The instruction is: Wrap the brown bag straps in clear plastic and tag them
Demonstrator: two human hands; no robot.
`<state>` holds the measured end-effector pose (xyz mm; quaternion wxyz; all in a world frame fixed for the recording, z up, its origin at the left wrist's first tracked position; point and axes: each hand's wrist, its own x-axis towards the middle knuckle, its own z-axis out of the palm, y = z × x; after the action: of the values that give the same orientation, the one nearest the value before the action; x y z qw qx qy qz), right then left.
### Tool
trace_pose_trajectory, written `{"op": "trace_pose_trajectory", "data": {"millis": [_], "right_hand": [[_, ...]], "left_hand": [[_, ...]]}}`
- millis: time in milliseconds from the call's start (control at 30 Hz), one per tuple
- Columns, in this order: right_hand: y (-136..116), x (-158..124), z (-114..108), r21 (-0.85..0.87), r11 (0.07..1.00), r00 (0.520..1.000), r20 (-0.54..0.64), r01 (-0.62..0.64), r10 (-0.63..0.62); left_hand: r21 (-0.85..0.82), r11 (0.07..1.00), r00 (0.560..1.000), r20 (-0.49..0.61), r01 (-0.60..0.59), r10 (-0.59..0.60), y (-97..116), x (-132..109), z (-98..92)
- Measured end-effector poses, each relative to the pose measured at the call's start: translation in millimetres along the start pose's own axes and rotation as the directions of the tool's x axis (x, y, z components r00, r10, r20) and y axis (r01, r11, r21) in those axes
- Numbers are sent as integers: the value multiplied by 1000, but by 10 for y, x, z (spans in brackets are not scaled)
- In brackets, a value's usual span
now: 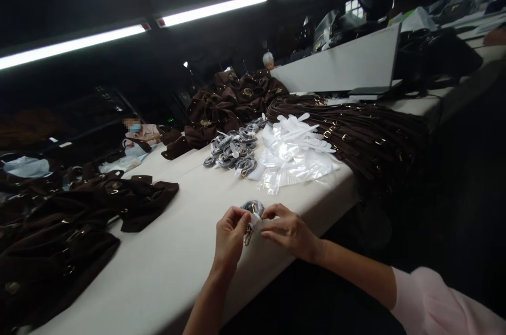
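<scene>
A dark coiled strap (253, 206), bundled in clear plastic, is between my hands just above the table's near edge. A gold-coloured snap hook (247, 237) hangs from its lower end, and a white wrapping strip (256, 222) crosses the coil. With thumb and fingers pinched, my left hand (232, 232) grips the left side of the strap and strip. My right hand (290, 232) has its bent fingers at the right side, on the strip and the coil. Their exact contact is partly hidden.
Similar coiled straps (231, 149) lie beyond, beside white strips and plastic bags (294, 153). Long brown straps with buckles (367, 137) hang over the table's right edge. Brown bags (237, 98) are heaped behind, others (75, 224) at left. A masked person (140, 132) sits across the table.
</scene>
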<state>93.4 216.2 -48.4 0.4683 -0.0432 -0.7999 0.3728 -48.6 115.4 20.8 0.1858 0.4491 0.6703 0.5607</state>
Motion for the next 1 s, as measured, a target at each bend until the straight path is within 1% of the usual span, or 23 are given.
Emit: {"op": "trace_pose_trajectory", "data": {"millis": [67, 100, 133, 200, 267, 300, 333, 367, 433, 500, 533, 567, 600, 633, 667, 700, 733, 767, 800, 833, 900, 967, 1000], "right_hand": [[-91, -79, -2, 131, 975, 979, -72, -179, 190], [-131, -101, -13, 176, 959, 965, -103, -223, 243], [-172, -109, -33, 186, 954, 957, -130, -235, 261], [-273, -78, -108, 110, 975, 968, -140, -193, 207], [-424, 2, -226, 33, 987, 987, -29, -154, 155], [-517, 51, -294, 36, 983, 982, 65, -178, 175], [-614, 101, -363, 60, 969, 960, 164, -240, 228], [-708, 154, -428, 95, 941, 922, 253, -325, 293], [-847, 276, -538, 155, 855, 825, 393, -495, 406], [-866, 458, -612, 163, 807, 755, 494, -568, 432], [-815, 587, -639, 146, 808, 741, 515, -570, 430], [-722, 747, -660, 115, 825, 741, 520, -554, 425], [-591, 941, -679, 81, 849, 762, 492, -523, 422], [-430, 1168, -695, 45, 874, 802, 424, -483, 422], [-248, 1423, -707, -7, 907, 848, 351, -421, 396], [-57, 1698, -713, -59, 932, 889, 284, -357, 358], [133, 1984, -707, -149, 943, 918, 226, -298, 325], [315, 2269, -686, -293, 930, 952, 142, -221, 271], [485, 2539, -647, -458, 875, 979, 46, -156, 199], [645, 2786, -588, -519, 841, 986, -19, -152, 167], [942, 3177, -410, -588, 795, 989, -68, -147, 133], [1228, 3411, -176, -642, 758, 991, -38, -120, 125], [1367, 3471, -50, -662, 743, 991, 3, -101, 137]], "left_hand": [[-44, 999, 999, -37, -14, 12, 126, -57, 10], [-74, 997, 999, -44, -12, 9, 198, -82, 21], [-110, 994, 999, -35, -7, 3, 273, -109, 40], [-193, 981, 999, 40, 12, -5, 423, -164, 92], [-291, 956, 989, 151, 30, 15, 557, -215, 143], [-340, 940, 979, 201, 38, 33, 614, -232, 158], [-380, 924, 970, 237, 48, 47, 664, -237, 158], [-410, 911, 964, 259, 56, 57, 704, -229, 142], [-418, 906, 959, 278, 67, 58, 744, -155, 50], [-357, 932, 955, 292, 63, 47, 698, 3, -119], [-308, 950, 953, 299, 51, 46, 629, 110, -228], [-251, 967, 955, 294, 36, 41, 526, 227, -347], [-198, 980, 964, 264, 13, 40, 388, 350, -469], [-137, 991, 975, 219, 3, 27, 219, 471, -589], [-85, 996, 994, 111, -5, 14, 27, 584, -699], [-33, 999, 1000, 3, 14, -14, -177, 681, -795], [13, 998, 993, -100, 66, -65, -380, 761, -870], [62, 987, 974, -184, 149, -136, -570, 820, -923], [96, 974, 957, -227, 205, -179, -736, 860, -954], [106, 966, 953, -219, 238, -210, -871, 881, -967], [171, 952, 960, -164, 252, -225, -1043, 888, -961], [291, 930, 973, -122, 225, -197, -1116, 880, -959], [355, 910, 976, -120, 213, -181, -1136, 880, -969]]}}
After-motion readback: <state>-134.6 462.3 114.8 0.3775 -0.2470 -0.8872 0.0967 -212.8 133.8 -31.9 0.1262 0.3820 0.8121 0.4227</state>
